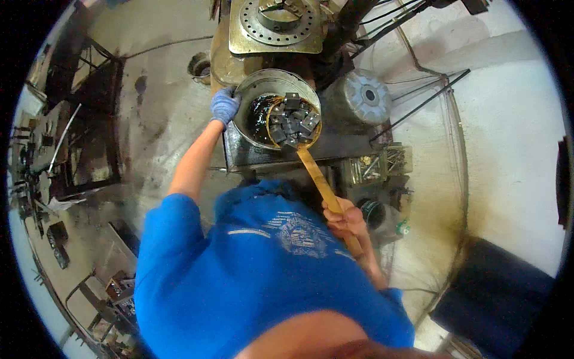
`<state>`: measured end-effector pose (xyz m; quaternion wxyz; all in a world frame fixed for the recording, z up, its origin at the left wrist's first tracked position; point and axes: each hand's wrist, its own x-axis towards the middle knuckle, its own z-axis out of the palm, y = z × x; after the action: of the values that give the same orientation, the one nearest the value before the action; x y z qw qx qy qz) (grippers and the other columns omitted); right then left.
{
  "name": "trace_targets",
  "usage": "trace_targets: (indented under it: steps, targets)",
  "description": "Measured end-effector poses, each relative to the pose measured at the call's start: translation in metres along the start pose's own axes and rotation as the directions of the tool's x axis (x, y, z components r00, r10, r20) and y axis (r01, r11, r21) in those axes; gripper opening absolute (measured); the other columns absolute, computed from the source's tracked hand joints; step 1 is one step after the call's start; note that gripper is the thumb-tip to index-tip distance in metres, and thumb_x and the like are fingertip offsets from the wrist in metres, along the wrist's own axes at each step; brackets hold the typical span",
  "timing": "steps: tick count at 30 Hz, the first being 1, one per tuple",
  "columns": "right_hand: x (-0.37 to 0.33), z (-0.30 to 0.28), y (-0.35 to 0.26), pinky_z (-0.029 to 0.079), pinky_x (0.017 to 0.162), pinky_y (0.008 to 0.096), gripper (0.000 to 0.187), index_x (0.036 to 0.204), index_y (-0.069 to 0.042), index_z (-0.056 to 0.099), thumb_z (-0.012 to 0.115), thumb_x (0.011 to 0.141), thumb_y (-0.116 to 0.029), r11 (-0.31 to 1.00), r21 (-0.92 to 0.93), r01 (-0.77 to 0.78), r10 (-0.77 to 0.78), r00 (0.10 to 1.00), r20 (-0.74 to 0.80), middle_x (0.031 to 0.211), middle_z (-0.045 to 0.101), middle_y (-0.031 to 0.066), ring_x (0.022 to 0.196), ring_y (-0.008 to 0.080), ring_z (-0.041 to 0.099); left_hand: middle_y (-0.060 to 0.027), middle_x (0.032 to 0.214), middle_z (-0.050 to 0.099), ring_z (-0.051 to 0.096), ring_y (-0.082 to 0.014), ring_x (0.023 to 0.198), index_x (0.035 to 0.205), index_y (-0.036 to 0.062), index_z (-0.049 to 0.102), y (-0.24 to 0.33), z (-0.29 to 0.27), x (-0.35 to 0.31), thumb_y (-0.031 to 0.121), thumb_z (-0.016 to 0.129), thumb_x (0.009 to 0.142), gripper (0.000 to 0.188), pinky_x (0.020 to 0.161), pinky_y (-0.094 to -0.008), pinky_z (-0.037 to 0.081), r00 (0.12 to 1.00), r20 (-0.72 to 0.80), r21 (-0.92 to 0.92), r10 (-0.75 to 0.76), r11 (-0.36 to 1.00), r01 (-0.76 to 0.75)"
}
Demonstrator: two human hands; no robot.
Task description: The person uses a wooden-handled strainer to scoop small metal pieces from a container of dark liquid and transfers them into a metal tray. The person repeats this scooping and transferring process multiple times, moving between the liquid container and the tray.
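Observation:
My left hand (pixel 225 106), in a blue-grey knit glove, is closed on the left rim of a round metal bucket (pixel 246 133). Dark, shiny liquid (pixel 258 115) lies inside it. My bare right hand (pixel 347 219) wraps round the long, flat yellow handle (pixel 317 176) of a round scoop. The scoop's yellow rim (pixel 268 128) sits within the right part of the bucket's mouth. Several dark, block-shaped metal parts (pixel 291 124) are heaped in the scoop, hiding its bottom. I cannot tell whether the scoop touches the liquid.
Beyond the bucket stands a machine table with a round, holed plate and chuck (pixel 276 23). A large translucent plastic container (pixel 366 96) is to the right, above a tray of small metal pieces (pixel 366 169). A dark metal rack (pixel 89 119) stands at the left.

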<state>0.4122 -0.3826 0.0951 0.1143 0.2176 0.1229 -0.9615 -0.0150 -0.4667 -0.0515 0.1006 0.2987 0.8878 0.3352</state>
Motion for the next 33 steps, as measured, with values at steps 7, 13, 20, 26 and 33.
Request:
trace_targets:
  steps: [7,13,20,26,33]
  targets:
    - [-0.003,-0.031,-0.01,0.029,0.036,0.0184,0.047,0.104,-0.004,0.045,0.067,0.065,-0.021,0.984,-0.177,-0.004,0.01,0.999,0.033,0.063,0.036,-0.001,0.044,0.0063,0.033,-0.0165,0.095,0.06,0.057,-0.0333,0.088,0.099,0.0148,0.062,0.021,-0.009,-0.003,0.03,0.056,0.072,0.032,0.075,-0.0393,0.046,0.996,0.045,0.075,-0.073,0.995,0.069]
    - [-0.014,-0.029,-0.017,0.03,0.038,0.0173,0.053,0.107,-0.001,0.044,0.068,0.065,-0.024,0.956,-0.292,0.005,-0.043,0.992,-0.122,0.063,0.036,-0.0016,0.046,0.0046,0.034,-0.0141,0.09,0.062,0.059,-0.0322,0.084,0.092,0.0142,0.065,0.03,-0.004,-0.008,0.027,0.056,0.07,0.026,0.073,-0.0385,0.047,0.987,-0.06,0.137,-0.151,0.978,0.158]
    - [-0.015,-0.038,-0.027,0.036,0.035,0.0195,0.055,0.107,0.0,0.043,0.068,0.063,-0.021,0.863,-0.488,-0.126,0.003,0.969,-0.246,0.062,0.038,0.0006,0.044,0.0069,0.037,-0.0135,0.087,0.062,0.06,-0.0318,0.082,0.09,0.0146,0.064,0.039,-0.014,-0.015,0.026,0.056,0.069,0.026,0.071,-0.0406,0.047,0.984,-0.027,0.197,-0.178,0.964,0.179]
    - [-0.018,-0.031,-0.034,0.038,0.036,0.0228,0.054,0.11,-0.002,0.042,0.068,0.065,-0.018,0.918,-0.372,-0.133,0.06,0.978,-0.202,0.065,0.037,0.0015,0.047,0.0092,0.039,-0.013,0.087,0.062,0.06,-0.0312,0.083,0.089,0.015,0.064,0.05,-0.022,-0.016,0.024,0.057,0.069,0.023,0.072,-0.0402,0.047,0.981,0.002,0.238,-0.195,0.953,0.189]
    - [-0.02,-0.016,-0.041,0.04,0.038,0.0238,0.049,0.109,-0.003,0.043,0.066,0.069,-0.017,0.962,-0.187,-0.2,0.187,0.979,-0.085,0.068,0.039,0.0023,0.047,0.0097,0.04,-0.0135,0.086,0.062,0.059,-0.0311,0.083,0.087,0.0141,0.065,0.043,-0.019,-0.015,0.024,0.056,0.068,0.023,0.072,-0.0401,0.047,0.985,-0.02,0.166,-0.173,0.971,0.174]
